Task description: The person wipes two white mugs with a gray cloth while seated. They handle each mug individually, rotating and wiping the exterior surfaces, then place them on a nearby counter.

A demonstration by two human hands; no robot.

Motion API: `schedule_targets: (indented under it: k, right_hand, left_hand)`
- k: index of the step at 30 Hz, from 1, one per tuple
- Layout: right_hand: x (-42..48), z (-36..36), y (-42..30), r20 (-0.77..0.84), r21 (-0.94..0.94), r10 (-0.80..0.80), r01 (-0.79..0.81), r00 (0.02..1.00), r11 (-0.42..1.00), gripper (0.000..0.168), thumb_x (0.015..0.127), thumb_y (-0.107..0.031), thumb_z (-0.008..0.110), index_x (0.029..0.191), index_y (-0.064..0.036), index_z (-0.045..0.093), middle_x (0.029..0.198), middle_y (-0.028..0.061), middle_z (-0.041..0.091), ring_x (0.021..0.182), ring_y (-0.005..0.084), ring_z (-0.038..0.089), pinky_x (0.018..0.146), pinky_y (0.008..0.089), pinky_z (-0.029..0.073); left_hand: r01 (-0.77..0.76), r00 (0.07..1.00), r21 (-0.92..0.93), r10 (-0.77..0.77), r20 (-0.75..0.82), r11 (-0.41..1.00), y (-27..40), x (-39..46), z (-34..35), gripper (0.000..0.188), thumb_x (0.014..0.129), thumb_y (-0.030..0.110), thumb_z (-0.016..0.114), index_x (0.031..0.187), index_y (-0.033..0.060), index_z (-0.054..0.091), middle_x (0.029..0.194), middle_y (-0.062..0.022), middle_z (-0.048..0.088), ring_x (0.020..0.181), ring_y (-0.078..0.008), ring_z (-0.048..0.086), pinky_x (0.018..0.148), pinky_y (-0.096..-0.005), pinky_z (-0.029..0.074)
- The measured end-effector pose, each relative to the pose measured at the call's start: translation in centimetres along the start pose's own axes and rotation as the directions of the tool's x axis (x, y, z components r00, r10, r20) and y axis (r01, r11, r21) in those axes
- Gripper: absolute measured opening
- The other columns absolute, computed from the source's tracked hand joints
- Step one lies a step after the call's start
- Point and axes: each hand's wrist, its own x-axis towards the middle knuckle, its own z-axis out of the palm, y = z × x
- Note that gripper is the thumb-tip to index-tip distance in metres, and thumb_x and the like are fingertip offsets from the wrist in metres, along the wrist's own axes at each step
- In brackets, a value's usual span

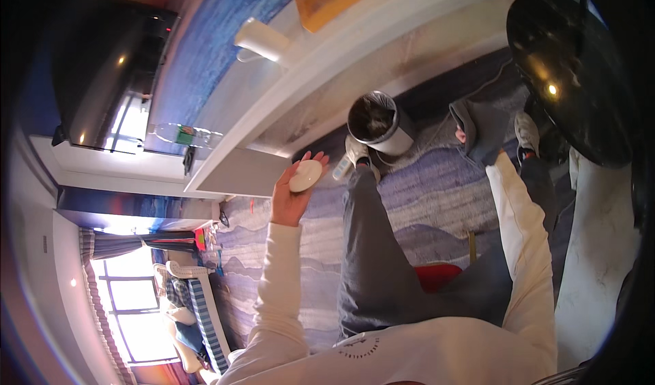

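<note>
My left hand (pixel 289 198) is held out palm up, with a smooth white oval object (pixel 306 176) lying on the palm against the fingers. Its exact kind is unclear; the surface is glossy. A piece of grey fabric (pixel 481 134), perhaps a bag or a garment, hangs at the end of my right arm. Most of my right hand (pixel 461 135) is hidden by that fabric, and only a bit of the fingers shows at its opening. Between the two hands, a waste bin (pixel 399 140) with a dark liner stands on the floor near my left foot.
A white pitcher (pixel 262 39), a plastic bottle (pixel 187 135) and a wooden tray (pixel 320 14) stand on the long white counter (pixel 240 144). A round black tabletop (pixel 568 78) is at the right. Below is patterned carpet (pixel 317 262); a power strip (pixel 342 167) lies by my foot.
</note>
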Motion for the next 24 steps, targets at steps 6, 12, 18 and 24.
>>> schedule_targets:
  k: [6,12,18,24]
  right_hand:
    - [-3.1,3.5,-2.0,-0.061,0.028,-0.068,0.070,0.996,0.997,0.022,0.073,-0.017,0.070,0.087,-0.002,0.062,0.074,0.0086,0.060,0.065,0.0178,0.057,0.061,0.0307,0.047]
    - [-3.3,2.9,-4.0,-0.095,0.069,-0.052,0.059,0.994,0.996,0.021,0.074,-0.017,0.069,0.087,-0.002,0.062,0.074,0.0084,0.060,0.065,0.0176,0.057,0.060,0.0303,0.046]
    - [-2.9,3.3,-4.9,-0.113,0.109,-0.048,0.060,0.992,0.992,0.020,0.075,-0.016,0.069,0.087,-0.002,0.062,0.074,0.0082,0.060,0.064,0.0174,0.057,0.060,0.0300,0.046]
    - [-3.2,3.1,-5.7,-0.148,0.129,-0.035,0.054,0.988,0.990,0.019,0.076,-0.016,0.068,0.087,-0.002,0.062,0.074,0.0080,0.060,0.064,0.0172,0.057,0.060,0.0297,0.046]
  left_hand:
    - [-0.237,0.965,0.496,0.261,0.023,0.835,8.1,-0.9,3.5,0.030,0.095,0.017,0.054,0.114,-0.0058,0.052,0.114,-0.0219,0.058,0.105,-0.0346,0.059,0.093,-0.0398,0.053]
    - [-0.501,0.861,0.430,0.484,0.158,0.751,13.1,2.6,11.6,0.030,0.086,0.009,0.066,0.108,-0.0057,0.051,0.106,-0.0174,0.058,0.106,-0.0337,0.059,0.093,-0.0332,0.054]
    - [-0.540,0.761,0.711,0.622,0.184,0.451,19.5,10.8,6.7,0.031,0.078,0.005,0.072,0.104,-0.0029,0.059,0.101,-0.0107,0.061,0.090,-0.0250,0.065,0.085,-0.0295,0.056]
    - [-0.233,0.474,0.966,0.854,0.216,-0.116,21.7,17.1,0.7,0.029,0.069,0.024,0.076,0.095,0.0114,0.074,0.091,-0.0091,0.070,0.085,-0.0189,0.065,0.079,-0.0314,0.051]
